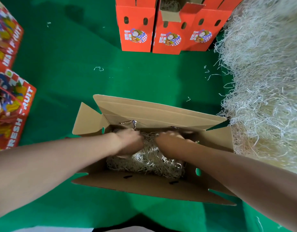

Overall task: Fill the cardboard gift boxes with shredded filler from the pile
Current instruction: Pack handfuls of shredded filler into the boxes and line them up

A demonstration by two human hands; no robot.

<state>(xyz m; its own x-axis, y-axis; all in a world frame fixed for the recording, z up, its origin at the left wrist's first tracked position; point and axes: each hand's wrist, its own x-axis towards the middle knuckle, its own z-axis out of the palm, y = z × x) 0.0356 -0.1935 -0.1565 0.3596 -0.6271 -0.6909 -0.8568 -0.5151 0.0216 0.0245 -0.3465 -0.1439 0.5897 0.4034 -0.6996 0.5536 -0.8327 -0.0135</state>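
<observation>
Flaps spread wide, an open brown cardboard box (144, 186) sits at 6 o'clock, its bottom covered with pale shredded filler (149, 163). The loose pile (264, 81) towers at 3 o'clock. Three upright red gift boxes (136, 30) line 12 o'clock, the middle one open with filler inside.

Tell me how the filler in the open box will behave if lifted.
The filler is thin, tangled strands, so it probably lifts as a floppy clump, light for its bulk. It likely sheds: stray strands already lie on the green cloth. It looks airy, so it may puff back up in the box.
</observation>
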